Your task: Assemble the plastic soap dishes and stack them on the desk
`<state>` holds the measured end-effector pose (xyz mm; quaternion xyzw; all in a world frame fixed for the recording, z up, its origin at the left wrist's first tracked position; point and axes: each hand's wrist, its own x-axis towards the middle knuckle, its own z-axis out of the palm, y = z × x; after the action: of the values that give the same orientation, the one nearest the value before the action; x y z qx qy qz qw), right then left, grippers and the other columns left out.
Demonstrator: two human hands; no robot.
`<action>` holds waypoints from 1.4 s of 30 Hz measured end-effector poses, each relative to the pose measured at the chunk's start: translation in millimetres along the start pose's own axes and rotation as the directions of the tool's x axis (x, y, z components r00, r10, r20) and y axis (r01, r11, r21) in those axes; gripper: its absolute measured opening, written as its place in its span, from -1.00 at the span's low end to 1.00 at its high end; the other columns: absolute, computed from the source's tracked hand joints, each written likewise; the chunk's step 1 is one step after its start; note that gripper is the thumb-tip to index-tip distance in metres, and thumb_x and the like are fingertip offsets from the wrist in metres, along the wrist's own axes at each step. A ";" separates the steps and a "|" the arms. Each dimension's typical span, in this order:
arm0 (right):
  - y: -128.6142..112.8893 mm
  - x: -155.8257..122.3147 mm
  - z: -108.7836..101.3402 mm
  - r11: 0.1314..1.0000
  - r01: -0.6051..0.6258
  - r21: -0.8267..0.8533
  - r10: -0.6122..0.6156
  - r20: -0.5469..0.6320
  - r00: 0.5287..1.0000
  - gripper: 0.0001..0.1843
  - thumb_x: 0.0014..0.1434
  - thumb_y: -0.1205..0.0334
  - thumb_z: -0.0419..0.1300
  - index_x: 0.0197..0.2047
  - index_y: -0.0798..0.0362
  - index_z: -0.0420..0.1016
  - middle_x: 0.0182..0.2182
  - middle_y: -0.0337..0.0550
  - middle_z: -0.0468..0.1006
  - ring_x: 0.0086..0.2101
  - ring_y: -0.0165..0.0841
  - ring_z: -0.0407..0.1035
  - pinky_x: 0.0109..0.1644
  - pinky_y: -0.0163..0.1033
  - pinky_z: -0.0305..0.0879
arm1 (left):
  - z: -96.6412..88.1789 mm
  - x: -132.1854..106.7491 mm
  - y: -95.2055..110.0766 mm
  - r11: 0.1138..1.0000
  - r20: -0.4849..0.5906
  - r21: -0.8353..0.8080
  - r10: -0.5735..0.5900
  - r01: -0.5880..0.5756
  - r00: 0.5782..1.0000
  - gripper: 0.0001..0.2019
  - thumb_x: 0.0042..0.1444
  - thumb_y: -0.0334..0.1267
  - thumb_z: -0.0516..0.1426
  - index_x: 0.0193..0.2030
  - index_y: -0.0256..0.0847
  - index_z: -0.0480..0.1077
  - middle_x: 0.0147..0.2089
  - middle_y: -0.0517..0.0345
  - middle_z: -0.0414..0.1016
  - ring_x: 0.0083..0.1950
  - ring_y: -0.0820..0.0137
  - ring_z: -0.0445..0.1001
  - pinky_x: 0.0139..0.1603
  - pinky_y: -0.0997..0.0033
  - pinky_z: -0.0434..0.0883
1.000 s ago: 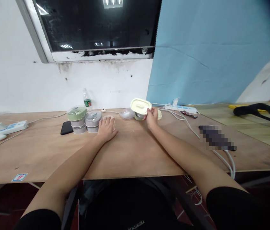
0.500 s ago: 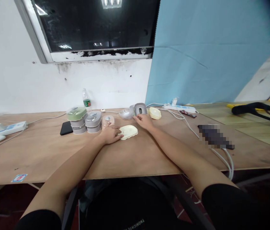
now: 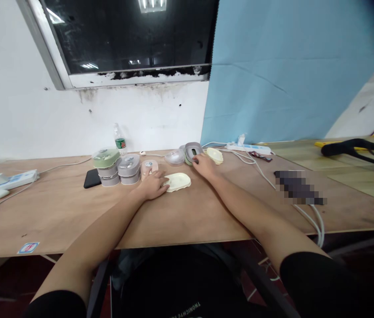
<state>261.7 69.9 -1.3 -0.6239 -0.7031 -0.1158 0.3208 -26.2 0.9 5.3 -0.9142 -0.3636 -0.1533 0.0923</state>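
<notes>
My left hand (image 3: 154, 184) lies flat on the table with its fingers stretched out. Its fingertips touch the left edge of a cream oval plastic lid (image 3: 178, 181). My right hand (image 3: 205, 166) has its fingers bent together at the near right rim of a grey rounded container part (image 3: 192, 150) with a dark slot. Some pale green shows beneath that part. Beside it on the left is a clear plastic cover (image 3: 175, 157). A second cream piece (image 3: 215, 155) sits just beyond my right hand. A small pink container (image 3: 149, 166) stands behind my left hand.
Stacked grey containers, one with a green lid (image 3: 106, 156) and one with a clear lid (image 3: 128, 163), stand left. A black phone (image 3: 92, 178) and a bottle (image 3: 119, 138) are near them. Power strips (image 3: 7, 183) and cables lie on both sides. A dark, pixelated object (image 3: 298, 187) lies right.
My right hand has shifted slightly right along the rim of the grey part. My left hand stays at the cream lid, with its fingers lowered a little.
</notes>
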 end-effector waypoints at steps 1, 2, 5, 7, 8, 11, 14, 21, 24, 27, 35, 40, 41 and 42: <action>0.2 0.3 0.0 1.000 -0.013 0.001 0.013 -0.041 0.999 -0.73 0.15 0.24 0.12 -0.09 0.02 0.51 -0.10 -0.05 0.49 -0.13 -0.19 0.38 -0.17 -0.20 0.27 | 0.1 0.3 -0.2 1.000 -0.002 -0.003 0.004 -0.004 1.000 -0.62 0.26 -0.06 -0.01 0.09 -0.12 0.43 0.19 -0.06 0.38 0.23 0.09 0.28 0.35 -0.21 -0.18; 0.4 0.6 -0.3 1.000 -0.024 0.005 0.024 -0.080 0.996 -0.72 0.14 0.22 0.13 -0.08 0.01 0.51 -0.08 -0.04 0.47 -0.13 -0.17 0.37 -0.17 -0.18 0.27 | 0.1 0.6 -0.3 1.000 -0.001 -0.006 0.010 -0.010 1.000 -0.63 0.27 -0.07 -0.02 0.08 -0.11 0.43 0.15 -0.05 0.43 0.22 0.11 0.29 0.35 -0.20 -0.19; -0.2 0.6 -3.3 0.999 -0.026 0.040 0.033 -0.174 0.984 -0.66 0.14 0.17 0.14 -0.02 0.02 0.46 -0.05 0.00 0.40 -0.11 -0.14 0.34 -0.16 -0.14 0.30 | -0.2 1.1 -0.4 0.999 0.012 -0.012 0.032 -0.032 0.999 -0.64 0.30 -0.10 -0.07 0.06 -0.11 0.44 0.07 -0.02 0.49 0.18 0.14 0.33 0.35 -0.20 -0.20; -2.3 -0.3 -6.3 0.996 0.017 0.083 0.001 -0.216 0.976 -0.65 0.15 0.16 0.12 0.00 0.04 0.44 -0.06 0.01 0.38 -0.10 -0.14 0.33 -0.13 -0.13 0.31 | -0.1 1.2 -0.3 0.999 0.024 -0.020 0.037 -0.037 0.999 -0.64 0.32 -0.11 -0.10 0.05 -0.11 0.44 0.09 -0.02 0.48 0.16 0.15 0.35 0.34 -0.20 -0.18; -3.9 -1.1 -7.9 0.992 0.051 0.112 -0.023 -0.235 0.972 -0.65 0.16 0.15 0.11 0.01 0.05 0.43 -0.07 0.02 0.38 -0.10 -0.15 0.33 -0.11 -0.12 0.31 | 0.0 1.2 0.0 0.999 0.028 -0.026 0.035 -0.035 0.999 -0.63 0.32 -0.11 -0.10 0.06 -0.11 0.43 0.11 -0.02 0.47 0.16 0.15 0.35 0.34 -0.19 -0.18; -11.4 -4.5 -11.4 0.963 0.147 0.226 -0.076 -0.295 0.953 -0.59 0.21 0.07 0.07 0.05 0.10 0.38 -0.10 0.04 0.41 -0.15 -0.17 0.34 -0.08 -0.12 0.30 | -1.4 1.3 1.9 0.999 0.006 -0.037 0.014 -0.014 1.000 -0.61 0.28 -0.05 -0.03 0.15 -0.12 0.36 0.18 -0.02 0.41 0.20 0.14 0.32 0.35 -0.15 -0.17; -20.3 -8.7 -12.9 0.910 0.183 0.372 -0.060 -0.319 0.946 -0.47 0.26 -0.02 -0.01 0.18 0.12 0.26 -0.15 0.02 0.47 -0.24 -0.20 0.35 -0.13 -0.14 0.31 | -6.8 1.2 5.1 0.998 -0.144 -0.043 -0.059 0.054 0.988 -0.48 0.24 0.00 0.02 0.28 -0.16 0.19 0.26 -0.08 0.30 0.26 0.11 0.24 0.34 -0.10 -0.12; -27.8 -9.8 -12.6 0.813 0.129 0.568 -0.132 -0.037 0.991 -0.53 0.27 -0.05 -0.05 0.00 0.09 0.44 -0.25 -0.07 0.54 -0.28 -0.25 0.38 -0.21 -0.19 0.27 | -15.0 -0.3 2.8 0.988 -0.290 -0.092 -0.145 0.123 0.946 -0.34 0.23 0.09 0.01 0.36 -0.20 0.01 0.31 -0.17 0.20 0.30 0.10 0.18 0.22 0.08 0.14; -24.8 -8.1 -10.9 0.801 0.073 0.594 -0.210 0.164 0.964 -0.58 0.19 -0.04 0.03 -0.21 0.13 0.50 -0.37 -0.14 0.52 -0.38 -0.32 0.34 -0.32 -0.26 0.21 | -12.2 0.0 1.2 0.991 -0.216 -0.115 -0.089 0.065 0.972 -0.34 0.23 0.12 -0.02 0.36 -0.21 0.03 0.27 -0.13 0.27 0.26 0.11 0.25 0.23 0.09 0.16; -20.7 -7.6 -6.4 0.851 0.062 0.521 -0.283 0.357 0.890 -0.60 0.12 -0.06 0.08 -0.45 0.12 0.48 -0.53 -0.22 0.43 -0.47 -0.39 0.26 -0.40 -0.31 0.10 | -10.6 0.4 1.9 0.987 -0.093 -0.155 -0.063 0.048 0.994 -0.40 0.26 0.14 -0.08 0.30 -0.20 0.17 0.17 -0.09 0.37 0.13 0.13 0.39 0.16 0.14 0.26; -15.7 -8.0 7.0 0.868 0.062 0.493 -0.297 0.414 0.861 -0.60 0.06 -0.07 0.12 -0.57 0.09 0.39 -0.62 -0.30 0.29 -0.53 -0.44 0.15 -0.44 -0.31 -0.03 | -15.9 -2.4 -2.7 0.985 0.112 -0.171 0.031 -0.012 0.993 -0.11 -0.08 0.40 0.10 0.26 -0.20 0.25 0.13 -0.10 0.38 0.09 0.08 0.41 0.10 0.18 0.33; -18.4 -9.6 7.7 0.827 0.051 0.560 -0.269 0.314 0.910 -0.50 0.12 -0.15 0.05 -0.63 0.07 0.23 -0.65 -0.33 0.13 -0.55 -0.47 0.06 -0.47 -0.32 -0.09 | -15.2 -2.1 -3.8 0.989 0.119 -0.146 0.051 -0.033 0.992 -0.17 -0.03 0.38 0.08 0.25 -0.17 0.28 0.20 -0.09 0.35 0.14 0.08 0.39 0.15 0.21 0.29; -19.0 -9.9 7.8 0.822 0.056 0.567 -0.268 0.299 0.916 -0.48 0.13 -0.17 0.03 -0.63 0.07 0.22 -0.65 -0.33 0.13 -0.54 -0.47 0.06 -0.47 -0.32 -0.09 | -14.8 -2.0 -3.5 0.989 0.118 -0.141 0.053 -0.036 0.992 -0.20 0.00 0.37 0.07 0.24 -0.16 0.30 0.22 -0.09 0.34 0.16 0.08 0.38 0.17 0.20 0.27; -19.5 -10.3 7.8 0.820 0.063 0.568 -0.270 0.289 0.918 -0.47 0.14 -0.19 0.03 -0.62 0.07 0.22 -0.65 -0.33 0.13 -0.54 -0.46 0.07 -0.46 -0.32 -0.08 | -14.5 -2.0 -3.2 0.990 0.118 -0.137 0.056 -0.039 0.991 -0.21 0.00 0.37 0.07 0.24 -0.16 0.30 0.24 -0.10 0.33 0.18 0.07 0.37 0.19 0.20 0.26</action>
<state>240.9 62.1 -8.8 -0.4510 -0.8054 0.1774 0.3413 -32.9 -2.1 18.3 -0.9344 -0.3354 -0.1193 0.0117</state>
